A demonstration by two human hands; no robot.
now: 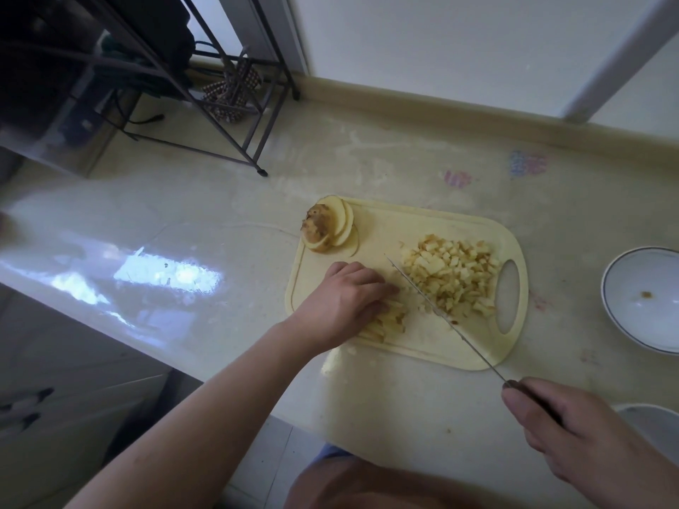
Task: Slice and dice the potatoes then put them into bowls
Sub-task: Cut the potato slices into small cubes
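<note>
Dicing in hand: left hand [345,303] pressing potato strips [389,319] flat on cutting board [415,229] mid-worktop, right hand [573,435] gripping knife [441,310]; best to curl fingertips back, advance in even steps, sweep dice [452,281] toward handle end, bowl [643,299] waiting at right edge.

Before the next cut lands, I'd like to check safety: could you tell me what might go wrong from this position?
1. The left hand presses the potato strips with fingertips close to the knife blade, so a nick seems possible.
2. The diced potato is heaped near the cutting board handle hole, so pieces may spill onto the counter.
3. The white bowl sits apart from the board, so dice could drop during transfer.
</note>
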